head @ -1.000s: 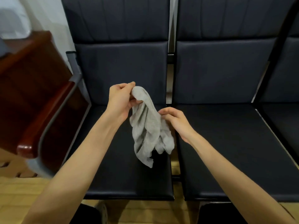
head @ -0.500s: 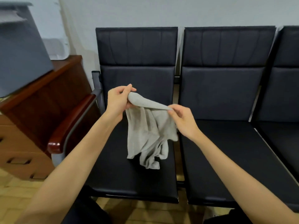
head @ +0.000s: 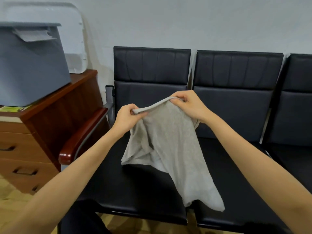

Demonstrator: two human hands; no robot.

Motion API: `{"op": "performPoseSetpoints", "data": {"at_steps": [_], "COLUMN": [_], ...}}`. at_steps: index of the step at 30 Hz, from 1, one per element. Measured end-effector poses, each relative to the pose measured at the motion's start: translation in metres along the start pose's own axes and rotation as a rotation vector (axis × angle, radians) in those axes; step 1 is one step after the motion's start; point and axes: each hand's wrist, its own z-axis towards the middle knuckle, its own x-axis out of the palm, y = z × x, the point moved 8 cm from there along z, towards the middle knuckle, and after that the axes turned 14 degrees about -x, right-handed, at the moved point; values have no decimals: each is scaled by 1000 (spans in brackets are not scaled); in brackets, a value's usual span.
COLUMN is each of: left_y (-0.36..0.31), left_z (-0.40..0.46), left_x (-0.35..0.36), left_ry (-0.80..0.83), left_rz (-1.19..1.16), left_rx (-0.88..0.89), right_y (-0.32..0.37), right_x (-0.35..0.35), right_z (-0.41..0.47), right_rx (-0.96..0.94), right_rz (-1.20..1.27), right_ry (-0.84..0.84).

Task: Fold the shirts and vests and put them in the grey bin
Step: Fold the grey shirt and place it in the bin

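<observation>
Above black seat (head: pixel 135 183), grey shirt (head: pixel 170 149) hanging lengthwise, hem down-right, both hands pinching top edge

Black padded seats and a wooden drawer cabinet

The grey bin (head: pixel 32 65) stands on the wooden cabinet (head: pixel 55 105), left of the seats (head: pixel 138 186).

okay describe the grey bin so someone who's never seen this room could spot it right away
Look left of the row of black seats to the reddish wooden cabinet against the wall. The grey bin sits on top of it, at the far left of the view. It is a boxy, plain grey container with sloping sides and a paler grey cloth hanging over its rim, unlike the wooden drawers below.
</observation>
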Motion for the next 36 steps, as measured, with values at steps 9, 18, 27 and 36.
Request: {"op": "performPoseSetpoints", "data": {"at_steps": [9, 18, 27, 36], "left_y": [35, 60, 94, 55], "left_z": [8, 21, 26, 45], "left_x": [0, -7, -6, -38], "left_ry": [-72, -21, -263, 33], "left_rz": [172, 229, 155, -2], "left_rx": [104, 163, -69, -25], "right_y": [-53, -82, -95, -81], "right_x": [22, -9, -33, -58], "right_z": [-56, -68, -53, -23], "right_rx": [324, 409, 375, 116], "right_rz": [66, 406, 281, -237], "right_ry": [410, 75, -321, -255]}}
